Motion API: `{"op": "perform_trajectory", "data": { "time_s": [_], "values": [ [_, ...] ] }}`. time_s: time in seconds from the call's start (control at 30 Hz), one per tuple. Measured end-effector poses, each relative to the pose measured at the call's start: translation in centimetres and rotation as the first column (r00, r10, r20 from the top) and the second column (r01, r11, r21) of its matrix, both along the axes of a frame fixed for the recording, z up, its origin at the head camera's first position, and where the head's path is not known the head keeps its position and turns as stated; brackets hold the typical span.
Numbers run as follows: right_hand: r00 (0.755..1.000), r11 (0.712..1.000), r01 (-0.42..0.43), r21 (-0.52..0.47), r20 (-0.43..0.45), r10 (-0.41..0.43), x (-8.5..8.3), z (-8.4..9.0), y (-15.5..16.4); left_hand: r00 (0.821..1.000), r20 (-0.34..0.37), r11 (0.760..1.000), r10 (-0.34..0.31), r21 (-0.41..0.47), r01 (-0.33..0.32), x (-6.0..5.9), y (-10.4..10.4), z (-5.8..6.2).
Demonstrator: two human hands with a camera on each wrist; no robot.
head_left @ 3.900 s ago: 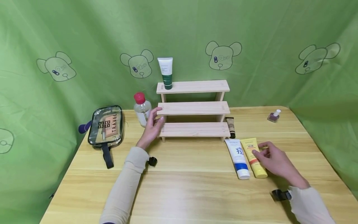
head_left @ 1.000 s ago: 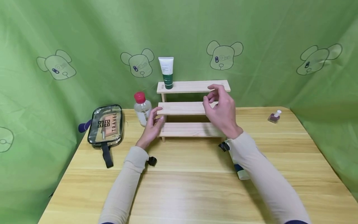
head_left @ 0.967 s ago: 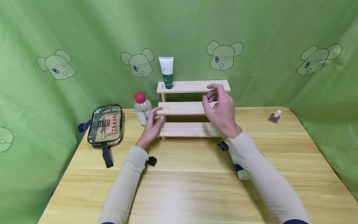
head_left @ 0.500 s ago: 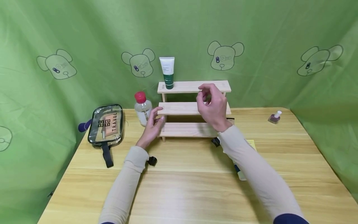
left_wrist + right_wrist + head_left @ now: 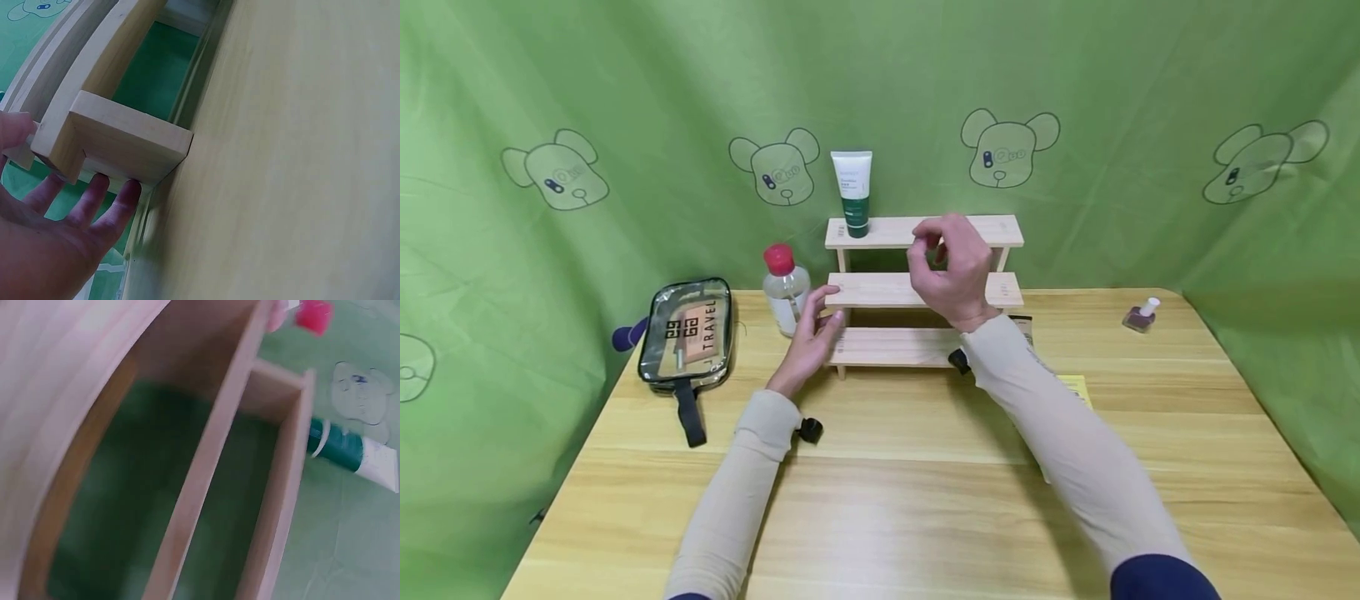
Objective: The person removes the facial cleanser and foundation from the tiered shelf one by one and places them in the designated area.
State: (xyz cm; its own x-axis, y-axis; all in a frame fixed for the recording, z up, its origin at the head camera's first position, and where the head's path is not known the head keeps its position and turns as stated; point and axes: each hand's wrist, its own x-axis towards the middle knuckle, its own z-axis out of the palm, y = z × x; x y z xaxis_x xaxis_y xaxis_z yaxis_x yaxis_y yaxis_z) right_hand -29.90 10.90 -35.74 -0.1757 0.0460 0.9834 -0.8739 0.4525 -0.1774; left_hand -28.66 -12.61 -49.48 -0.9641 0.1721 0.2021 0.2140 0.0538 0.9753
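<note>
A three-tier wooden display rack stands at the back of the table. At its left end my left hand holds on; in the left wrist view several fingertips touch the rack's side panel and the thumb lies at a step. My right hand hovers before the upper tiers, its fingers curled and the thumb near the index tip, with nothing visible in it. On the top tier, at the left, a white-and-green cosmetic tube stands cap down. The right wrist view has the rack but no right hand.
A clear bottle with a red cap stands left of the rack, beside a transparent travel pouch. Nail polish sits far right. A yellow tube and a dark-topped tube are mostly hidden behind my right arm.
My right hand has left the yellow tube on the table, risen to the rack and drifted left along the upper tiers, its fingers curling more. The left hand keeps its place.
</note>
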Motion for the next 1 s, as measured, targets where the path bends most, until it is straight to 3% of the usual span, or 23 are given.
{"op": "perform_trajectory", "data": {
  "time_s": [0.27,0.43,0.5,0.53,0.67,0.73,1.0],
  "values": [
    [0.982,0.99,-0.055,-0.131,0.171,0.077,-0.6,1.6,-2.1,1.0,-0.003,1.0,0.004,-0.002,-0.004,-0.2,-0.1,0.0],
    [0.946,0.991,-0.047,-0.127,0.312,0.085,-1.2,2.2,-3.3,1.0,0.01,1.0,0.003,0.001,-0.003,-0.1,-0.1,-0.1],
    [0.903,0.991,-0.046,-0.128,0.42,0.096,-1.5,2.3,-3.7,1.0,0.014,1.0,0.0,0.003,0.0,0.0,0.0,-0.1],
    [0.869,0.989,-0.054,-0.14,0.481,0.115,-1.7,2.4,-3.8,1.0,0.016,1.0,-0.001,0.004,0.001,0.0,0.0,-0.1],
    [0.692,0.978,-0.074,-0.197,0.695,0.193,-2.2,2.6,-4.3,1.0,0.017,1.0,-0.007,0.009,0.006,0.0,0.2,0.0],
    [0.629,0.974,-0.078,-0.211,0.748,0.212,-2.4,2.7,-4.5,1.0,0.015,1.0,-0.005,0.009,0.005,0.0,0.2,0.0],
    [0.486,0.98,-0.086,-0.179,0.851,0.198,-3.7,2.8,-5.4,1.0,-0.002,1.0,0.006,-0.003,-0.006,0.0,0.1,0.0]
  ]
}}
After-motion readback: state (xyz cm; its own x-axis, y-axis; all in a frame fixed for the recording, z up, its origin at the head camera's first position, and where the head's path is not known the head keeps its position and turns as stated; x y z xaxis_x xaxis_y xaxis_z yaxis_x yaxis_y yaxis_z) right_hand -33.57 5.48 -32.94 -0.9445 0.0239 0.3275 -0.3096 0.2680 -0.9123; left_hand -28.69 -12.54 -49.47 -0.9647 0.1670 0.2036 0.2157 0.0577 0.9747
